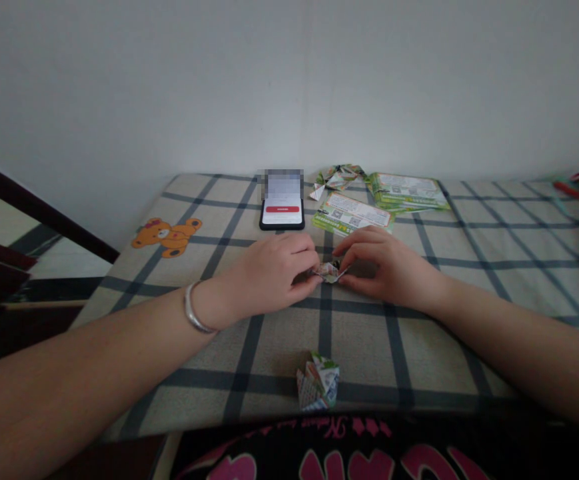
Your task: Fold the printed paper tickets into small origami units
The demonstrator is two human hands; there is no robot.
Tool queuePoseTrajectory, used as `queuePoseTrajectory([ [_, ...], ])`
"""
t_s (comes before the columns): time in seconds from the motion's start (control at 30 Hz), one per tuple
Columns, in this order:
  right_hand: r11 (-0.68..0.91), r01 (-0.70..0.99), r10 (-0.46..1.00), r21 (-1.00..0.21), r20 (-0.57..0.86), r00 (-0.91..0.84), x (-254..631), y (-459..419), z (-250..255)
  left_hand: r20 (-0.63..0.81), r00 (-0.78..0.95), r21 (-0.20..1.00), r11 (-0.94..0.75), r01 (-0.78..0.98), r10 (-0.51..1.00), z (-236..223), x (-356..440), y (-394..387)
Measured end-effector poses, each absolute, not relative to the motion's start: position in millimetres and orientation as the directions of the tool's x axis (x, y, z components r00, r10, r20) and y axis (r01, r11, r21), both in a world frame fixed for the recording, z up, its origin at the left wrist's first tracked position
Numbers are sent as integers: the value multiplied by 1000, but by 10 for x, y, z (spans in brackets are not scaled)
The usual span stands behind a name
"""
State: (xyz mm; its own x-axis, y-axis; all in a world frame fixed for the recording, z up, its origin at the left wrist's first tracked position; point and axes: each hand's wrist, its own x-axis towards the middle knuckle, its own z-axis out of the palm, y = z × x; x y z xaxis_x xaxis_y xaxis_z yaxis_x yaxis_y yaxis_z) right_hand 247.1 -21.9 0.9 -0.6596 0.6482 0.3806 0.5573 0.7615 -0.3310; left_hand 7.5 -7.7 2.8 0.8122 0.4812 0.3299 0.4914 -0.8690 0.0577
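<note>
Because the folded paper [329, 271] is small, the left hand [270, 270] and right hand [392, 267] pinch its opposite ends. This probably steadies it.

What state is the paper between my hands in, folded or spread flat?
Folded: the paper shows small angled faces, held between the left hand and right hand.

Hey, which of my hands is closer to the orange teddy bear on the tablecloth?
Left. Your left hand is right of the teddy bear, at the left edge of the small folded paper; your right hand is farther away, at the paper's right edge.
</note>
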Motion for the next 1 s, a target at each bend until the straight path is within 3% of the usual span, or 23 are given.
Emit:
queuePoseTrajectory([
  [0.33, 817, 562, 561, -127, 397, -727, 2476, -292, 39, 344, 826, 23, -883, 468, 447, 3, 41, -36],
  [0.63, 729, 624, 684, -282, 346, -642, 2408, -249, 35, 373, 799, 16, -865, 502, 471, 20, 76, -39],
  [1.0, 694, 602, 717, -394, 313, -622, 2376, -193, -18, 306, 695, 271, -759, 592, 651, -4, 136, -28],
])
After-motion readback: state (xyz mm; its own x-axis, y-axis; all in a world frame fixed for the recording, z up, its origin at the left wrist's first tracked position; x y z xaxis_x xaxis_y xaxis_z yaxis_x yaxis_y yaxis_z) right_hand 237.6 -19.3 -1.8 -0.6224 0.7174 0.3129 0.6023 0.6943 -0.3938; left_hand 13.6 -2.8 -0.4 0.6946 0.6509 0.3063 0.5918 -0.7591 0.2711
